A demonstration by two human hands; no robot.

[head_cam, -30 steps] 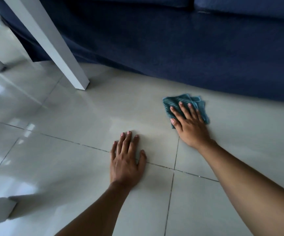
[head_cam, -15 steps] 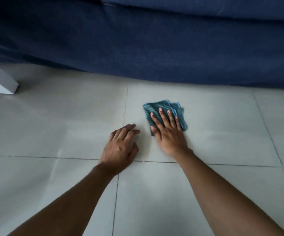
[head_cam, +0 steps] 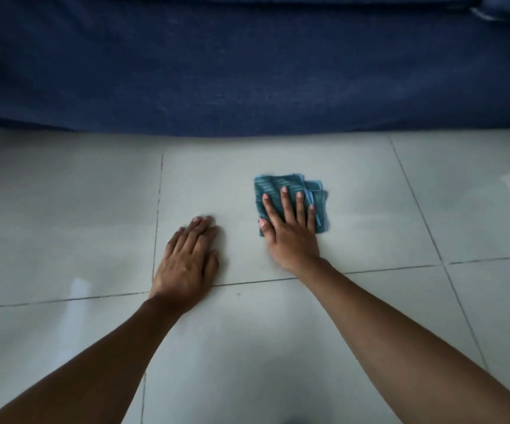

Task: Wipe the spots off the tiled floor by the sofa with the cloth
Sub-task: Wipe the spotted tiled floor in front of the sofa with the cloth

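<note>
Across the top of the view we see the dark blue fabric front of the sofa (head_cam: 247, 65), its lower edge meeting the floor in a shallow curve. Below it spreads the pale, glossy tiled floor (head_cam: 64, 209), divided by thin dark grout lines; one line runs across under both wrists and others run away toward the sofa on the left and right. Soft bright reflections sit on the tiles at the far right and lower left.

Our two bare forearms reach in from the bottom corners. The left hand (head_cam: 188, 258) lies palm down on the tile, fingers straight and held close together, empty, its heel resting just at the crosswise grout line. It is near the cloth but apart from it.

The right hand (head_cam: 292, 232) presses flat on the folded teal cloth (head_cam: 278, 186), its four fingers (head_cam: 284, 203) spread slightly and lying on top of the fabric, the thumb at the cloth's left edge; it is not gripping, only pressing down. The cloth lies on the middle tile, between our hand and the sofa, well short of the sofa's edge, with folded layers showing at its right side.

A small dark spot (head_cam: 238, 294) sits on the tile just below the crosswise grout line, between the two wrists.
</note>
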